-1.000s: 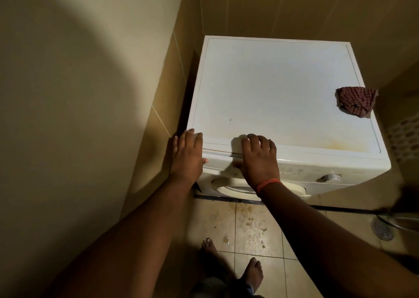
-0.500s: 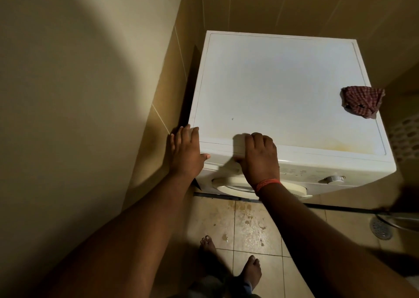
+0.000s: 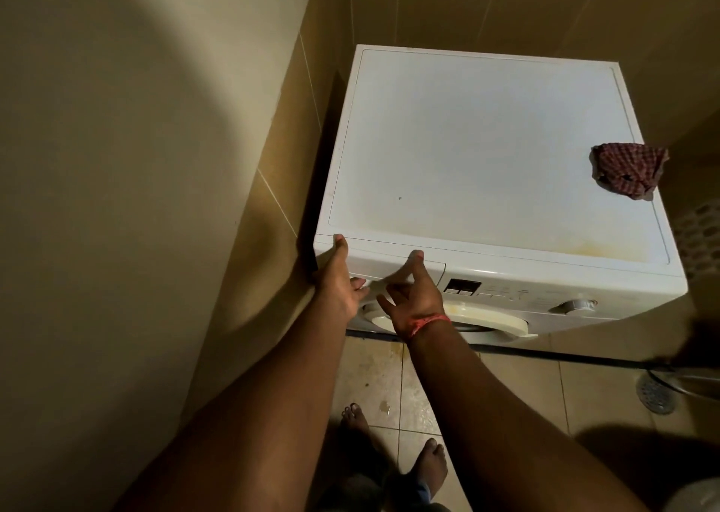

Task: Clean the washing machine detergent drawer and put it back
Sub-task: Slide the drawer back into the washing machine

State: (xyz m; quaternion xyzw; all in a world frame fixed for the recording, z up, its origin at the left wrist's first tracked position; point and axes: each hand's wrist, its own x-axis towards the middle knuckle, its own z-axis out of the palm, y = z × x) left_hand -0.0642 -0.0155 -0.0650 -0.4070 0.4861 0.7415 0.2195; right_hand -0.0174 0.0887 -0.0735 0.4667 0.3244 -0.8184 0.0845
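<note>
nearby, checked cloth [image 3: 629,170] on washing machine [image 3: 487,153]; both hands' fingers released against drawer front [image 3: 393,264].

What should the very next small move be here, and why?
Probably hook the right hand fingers under the detergent drawer front and ease it outward. The drawer sits flush in the washing machine panel, the fingers are spread at its lower edge with no grip, and the left hand lies on the machine's corner, apparently to steady it.
</note>
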